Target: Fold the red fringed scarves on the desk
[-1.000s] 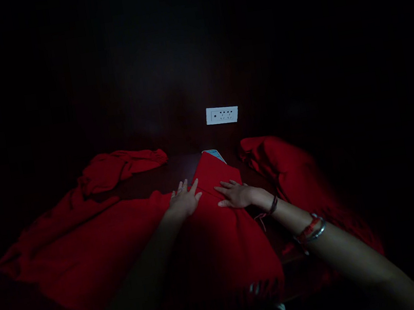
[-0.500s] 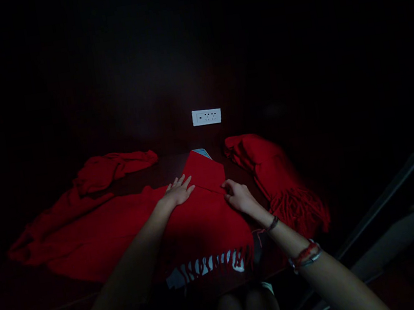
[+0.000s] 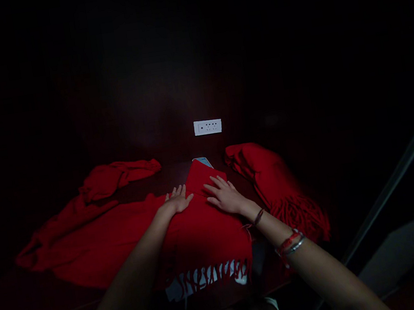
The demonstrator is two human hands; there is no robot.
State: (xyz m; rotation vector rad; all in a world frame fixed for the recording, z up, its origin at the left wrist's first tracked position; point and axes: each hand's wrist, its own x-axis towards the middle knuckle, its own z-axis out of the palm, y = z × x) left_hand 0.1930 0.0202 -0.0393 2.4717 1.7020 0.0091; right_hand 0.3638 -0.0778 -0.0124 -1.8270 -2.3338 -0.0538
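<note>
- The left hand [image 3: 178,199] lies palm down on the red scarf [image 3: 204,238], fingers spread, gripping nothing.
- The right hand [image 3: 226,197] rests beside it, also flattened with fingers apart, near the scarf's narrow pointed end; nothing shows pinched in it.
- To smooth this cloth well, I would anchor it with the left palm and stroke outward lightly with the right, so the crease between them does not bunch.
- Dragging too hard could pull the layers askew; even pressure should suit such soft fabric.
- The scarf spreads over a dark table [image 3: 137,187], its fringe toward the person, over something pale that I cannot identify.
- Beyond the pointed end, a pale flat object [image 3: 204,162] peeks out, partly covered.
- More red cloth [image 3: 272,176] lies to the right, fringed and rumpled.
- Behind, a white socket [image 3: 208,127] sits on the wall; the room is very dim.
</note>
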